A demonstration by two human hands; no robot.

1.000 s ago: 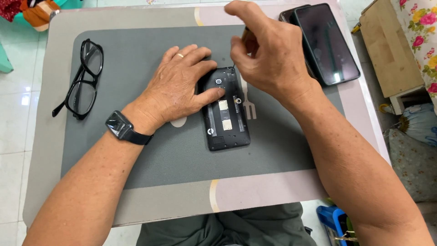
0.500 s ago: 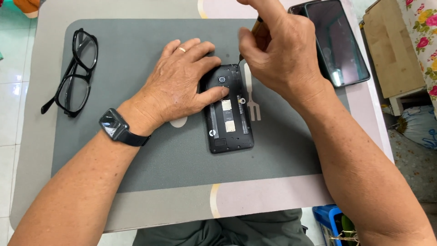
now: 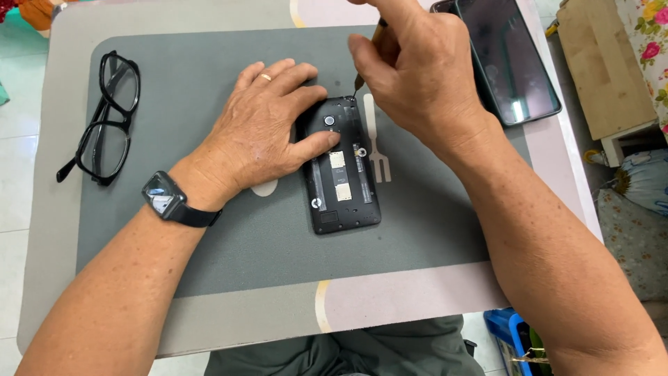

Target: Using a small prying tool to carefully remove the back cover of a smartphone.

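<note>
Working on: an opened phone (image 3: 342, 167) with its back cover off, lying face down at the centre of the frame on a grey mat (image 3: 209, 257); judging by the tool at its top edge, the step in hand looks like loosening or seating a small screw near the camera end.

Glasses: a black-framed pair (image 3: 104, 118) lies at the far left of the mat, arms folded, well apart from the phone.

Watch: a dark smartwatch (image 3: 167, 198) sits on the left wrist, lower left of centre.

Left hand: the left hand (image 3: 268, 132) lies flat with fingers spread, palm down on the mat, thumb and fingertips pressed against the phone's left edge to steady it.

Screwdriver: a thin tool (image 3: 362, 73) points down at the phone's upper right corner; its tip seems to touch the frame there, though the exact spot is too small to tell.

Right hand: the right hand (image 3: 417, 76) pinches the screwdriver between thumb and fingers, upper centre of the frame.

Next move calls for: likely a steady, upright tool and firm hold on the phone, so the tip does not slip off.

Second phone: a dark handset (image 3: 504, 59) lies screen up at the upper right, just beside the right wrist; a wide sweep of that arm could nudge it.

Table: the pale table (image 3: 417, 296) edge shows below the mat.
</note>
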